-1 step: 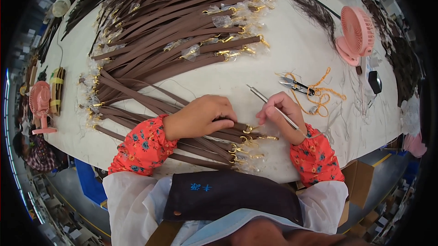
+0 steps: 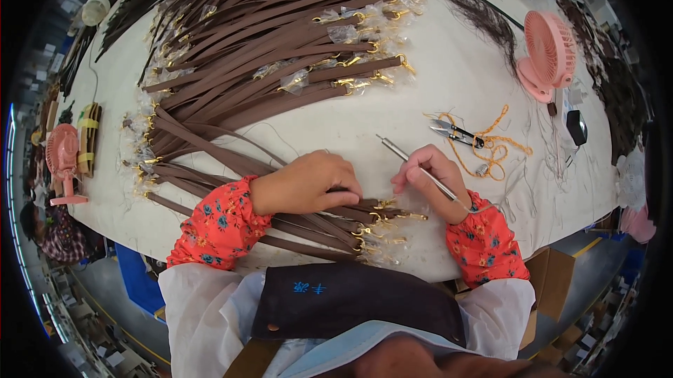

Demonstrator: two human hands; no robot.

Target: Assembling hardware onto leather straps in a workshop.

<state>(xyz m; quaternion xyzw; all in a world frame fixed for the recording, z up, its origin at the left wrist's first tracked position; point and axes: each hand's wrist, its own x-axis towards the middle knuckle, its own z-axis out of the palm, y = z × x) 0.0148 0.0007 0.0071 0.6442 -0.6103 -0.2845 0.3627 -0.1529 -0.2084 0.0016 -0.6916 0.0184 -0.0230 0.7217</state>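
My left hand [image 2: 308, 183] is curled over the near bundle of brown straps [image 2: 315, 227], its fingers closed on a brown strap; most of the grip is hidden under the hand. A gold clasp [image 2: 385, 204] shows just right of those fingertips, beside other strap ends with gold clasps in clear plastic. In my right hand [image 2: 434, 176] lies a slim metal pen-shaped tool [image 2: 420, 166], held like a pen. Its thin tip points up and left, away from the straps, and a pale cord trails from its rear end past the wrist.
Behind my hands a large pile of brown straps [image 2: 273, 49] spreads across the white table [image 2: 477, 77]. Black-handled thread snips [image 2: 457, 133] lie by a tangled orange cord [image 2: 501, 143]. Pink fans stand at right [image 2: 549, 52] and left [image 2: 63, 161]. A cardboard box [image 2: 550, 276] sits below the table edge.
The metal tool and my right hand have shifted very slightly, the tip a little left and nearer. The gold clasp beside my left fingers has moved slightly; the left hand hardly differs.
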